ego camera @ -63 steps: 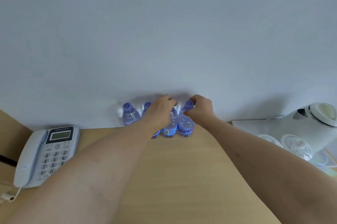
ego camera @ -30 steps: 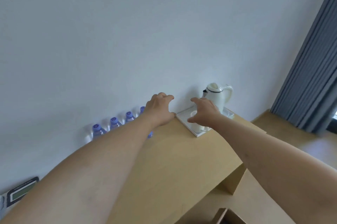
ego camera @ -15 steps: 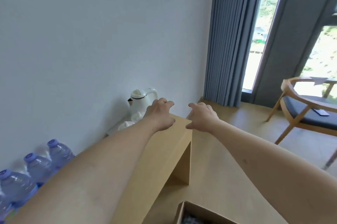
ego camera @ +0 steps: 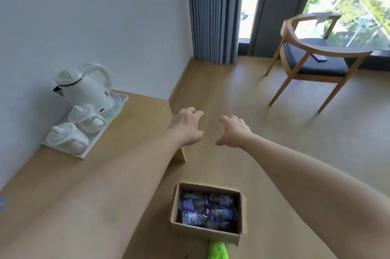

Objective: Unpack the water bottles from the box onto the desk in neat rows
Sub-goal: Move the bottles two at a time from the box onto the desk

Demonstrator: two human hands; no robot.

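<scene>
An open cardboard box (ego camera: 242,211) stands on the floor beside the desk, at the bottom centre of the head view. Several water bottles (ego camera: 207,212) lie inside it. The wooden desk (ego camera: 118,159) stretches along the wall on the left. My left hand (ego camera: 186,125) hangs in the air past the desk's right end, fingers loosely curled, holding nothing. My right hand (ego camera: 232,132) is beside it over the floor, also loosely spread and holding nothing. Both hands are well above and beyond the box. The bottles set on the desk are out of view.
A white tray (ego camera: 84,154) on the desk carries a white kettle (ego camera: 84,88) and two lidded cups (ego camera: 84,118). A wooden armchair (ego camera: 312,62) stands by the window at the right. Grey curtains (ego camera: 213,12) hang in the corner. Something bright green (ego camera: 217,250) lies below the box.
My hands let go of the bottles against the wall and swung right with my view. The row of bottles has left the frame and the box on the floor has come into view.
</scene>
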